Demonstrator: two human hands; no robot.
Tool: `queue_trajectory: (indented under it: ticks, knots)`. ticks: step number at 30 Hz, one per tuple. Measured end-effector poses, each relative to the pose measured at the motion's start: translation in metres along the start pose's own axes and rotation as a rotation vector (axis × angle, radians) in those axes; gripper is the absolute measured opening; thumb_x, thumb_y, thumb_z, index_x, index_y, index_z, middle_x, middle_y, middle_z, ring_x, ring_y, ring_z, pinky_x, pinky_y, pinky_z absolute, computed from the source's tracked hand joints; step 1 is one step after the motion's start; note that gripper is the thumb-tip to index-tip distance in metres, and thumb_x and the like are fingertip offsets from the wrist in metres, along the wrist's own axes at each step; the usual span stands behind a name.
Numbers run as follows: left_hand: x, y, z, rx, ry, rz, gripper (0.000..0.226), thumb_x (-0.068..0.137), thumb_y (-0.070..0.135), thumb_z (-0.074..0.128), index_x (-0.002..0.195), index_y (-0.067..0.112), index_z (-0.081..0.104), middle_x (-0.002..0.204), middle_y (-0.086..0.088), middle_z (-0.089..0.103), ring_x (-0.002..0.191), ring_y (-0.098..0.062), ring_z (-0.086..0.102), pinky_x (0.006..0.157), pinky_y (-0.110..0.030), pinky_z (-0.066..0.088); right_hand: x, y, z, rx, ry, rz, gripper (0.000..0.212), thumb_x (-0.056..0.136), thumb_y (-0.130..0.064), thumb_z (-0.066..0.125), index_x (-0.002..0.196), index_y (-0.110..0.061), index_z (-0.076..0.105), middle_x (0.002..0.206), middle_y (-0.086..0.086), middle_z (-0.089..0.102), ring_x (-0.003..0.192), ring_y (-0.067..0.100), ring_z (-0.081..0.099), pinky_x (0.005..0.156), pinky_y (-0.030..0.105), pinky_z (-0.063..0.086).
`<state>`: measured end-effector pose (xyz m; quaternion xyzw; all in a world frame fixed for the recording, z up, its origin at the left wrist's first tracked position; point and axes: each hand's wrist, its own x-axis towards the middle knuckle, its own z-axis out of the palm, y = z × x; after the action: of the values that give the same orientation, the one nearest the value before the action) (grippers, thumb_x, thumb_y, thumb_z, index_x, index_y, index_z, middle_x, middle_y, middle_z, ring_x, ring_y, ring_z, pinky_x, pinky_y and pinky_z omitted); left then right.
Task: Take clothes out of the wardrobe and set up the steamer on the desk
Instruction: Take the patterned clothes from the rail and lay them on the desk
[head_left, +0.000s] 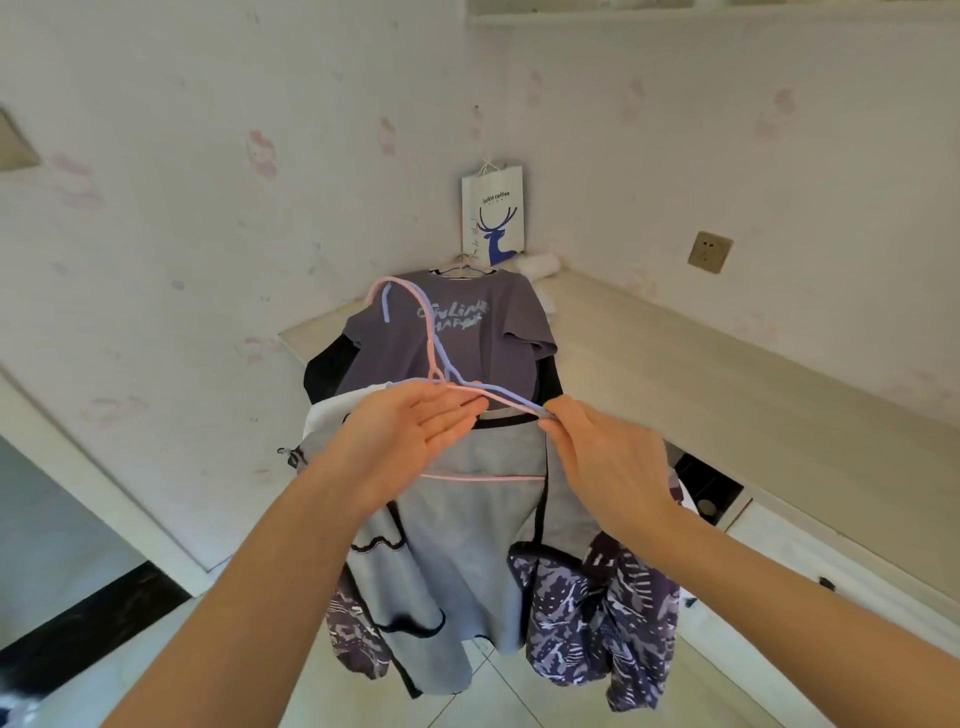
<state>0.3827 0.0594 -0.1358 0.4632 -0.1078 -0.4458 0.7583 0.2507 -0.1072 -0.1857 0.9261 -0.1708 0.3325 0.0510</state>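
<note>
Before the table (701, 374), clothes on hangers.
Right hand (608, 462) pinches the pink hanger (439, 338), left hand (410, 441) lies open against it; the grey top (467, 545) looks soft and light, so grip the stiff hanger.

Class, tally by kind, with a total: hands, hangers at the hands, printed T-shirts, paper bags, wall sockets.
Hands: 2 (left hand, right hand)
Hangers there: 2 (pink wire hanger, lilac wire hanger)
Grey-purple printed T-shirt: 1
White paper bag, blue deer: 1
Beige wall socket: 1
Total: 7
</note>
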Motion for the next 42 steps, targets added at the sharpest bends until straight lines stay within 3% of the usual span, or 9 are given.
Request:
queue_trajectory:
  ticks: [5, 9, 13, 17, 23, 28, 32, 36, 42]
  knots:
    - [0.023, 0.020, -0.023, 0.313, 0.203, 0.201, 0.025, 0.088, 0.003, 0.059, 0.112, 0.002, 0.066, 0.104, -0.016, 0.072, 0.099, -0.026, 0.070, 0.092, -0.035, 0.054, 0.031, 0.015, 0.018, 0.084, 0.050, 0.024, 0.026, 0.095, -0.036, 0.039, 0.085, -0.024, 0.060, 0.054, -0.009, 0.052, 0.041, 0.008, 0.031, 0.035, 0.018, 0.016]
    - [0.059, 0.036, -0.067, 0.753, 0.471, 0.523, 0.017, 0.088, 0.010, 0.065, 0.099, 0.022, 0.072, 0.098, 0.005, 0.073, 0.095, -0.004, 0.066, 0.092, -0.030, 0.051, 0.061, 0.023, 0.038, 0.116, 0.063, 0.028, 0.026, 0.095, -0.037, 0.041, 0.088, -0.025, 0.062, 0.057, -0.009, 0.057, 0.042, 0.012, 0.047, 0.034, 0.026, 0.031]
    - [0.115, 0.056, -0.124, 1.179, 0.413, 0.537, 0.040, 0.090, 0.034, 0.063, 0.129, 0.028, 0.056, 0.130, 0.011, 0.055, 0.121, -0.007, 0.048, 0.106, -0.033, 0.037, 0.095, 0.023, 0.058, 0.162, 0.036, 0.054, 0.024, 0.096, -0.042, 0.041, 0.093, -0.030, 0.062, 0.059, -0.010, 0.060, 0.047, 0.011, 0.052, 0.038, 0.027, 0.038]
    - [0.167, 0.089, -0.163, 1.369, 0.289, 0.531, 0.058, 0.087, 0.052, 0.060, 0.136, 0.023, 0.050, 0.130, 0.005, 0.055, 0.122, -0.014, 0.049, 0.105, -0.039, 0.039, 0.137, 0.015, 0.078, 0.198, 0.065, 0.049, 0.026, 0.095, -0.044, 0.040, 0.092, -0.030, 0.062, 0.056, -0.012, 0.056, 0.043, 0.005, 0.042, 0.039, 0.018, 0.029]
    - [0.214, 0.135, -0.194, 1.359, 0.281, 0.681, 0.044, 0.088, 0.048, 0.048, 0.124, 0.026, 0.059, 0.113, 0.005, 0.058, 0.109, -0.012, 0.052, 0.094, -0.029, 0.038, 0.194, 0.001, 0.107, 0.217, 0.097, 0.102, 0.020, 0.095, -0.042, 0.049, 0.093, -0.029, 0.064, 0.056, -0.015, 0.053, 0.044, 0.006, 0.046, 0.040, 0.027, 0.040]
    - [0.250, 0.157, -0.212, 1.310, 0.388, 0.748, 0.021, 0.095, 0.030, 0.056, 0.113, 0.027, 0.065, 0.099, 0.002, 0.057, 0.101, -0.021, 0.054, 0.094, -0.041, 0.042, 0.227, -0.008, 0.128, 0.194, 0.093, 0.167, 0.021, 0.094, -0.043, 0.048, 0.092, -0.029, 0.064, 0.056, -0.016, 0.048, 0.047, 0.008, 0.047, 0.042, 0.025, 0.038]
    - [0.270, 0.174, -0.209, 1.206, 0.448, 0.775, 0.016, 0.094, 0.037, 0.055, 0.105, 0.033, 0.067, 0.095, 0.006, 0.056, 0.099, -0.016, 0.052, 0.097, -0.052, 0.039, 0.252, -0.005, 0.137, 0.172, 0.050, 0.199, 0.023, 0.093, -0.043, 0.049, 0.096, -0.027, 0.064, 0.059, -0.015, 0.050, 0.050, 0.012, 0.051, 0.046, 0.027, 0.041]
    - [0.292, 0.194, -0.200, 1.169, 0.447, 0.821, 0.018, 0.093, 0.045, 0.051, 0.104, 0.042, 0.065, 0.096, 0.008, 0.054, 0.102, -0.011, 0.047, 0.102, -0.054, 0.034, 0.281, 0.004, 0.140, 0.129, 0.061, 0.205, 0.022, 0.094, -0.042, 0.050, 0.098, -0.025, 0.063, 0.066, -0.005, 0.062, 0.060, 0.023, 0.059, 0.051, 0.030, 0.042]
    - [0.329, 0.221, -0.183, 1.196, 0.534, 0.881, 0.018, 0.094, 0.042, 0.053, 0.104, 0.038, 0.067, 0.097, 0.006, 0.056, 0.103, -0.017, 0.050, 0.101, -0.051, 0.031, 0.328, 0.025, 0.157, 0.123, 0.089, 0.213, 0.024, 0.096, -0.043, 0.046, 0.099, -0.026, 0.061, 0.060, -0.016, 0.045, 0.055, 0.015, 0.049, 0.048, 0.026, 0.030]
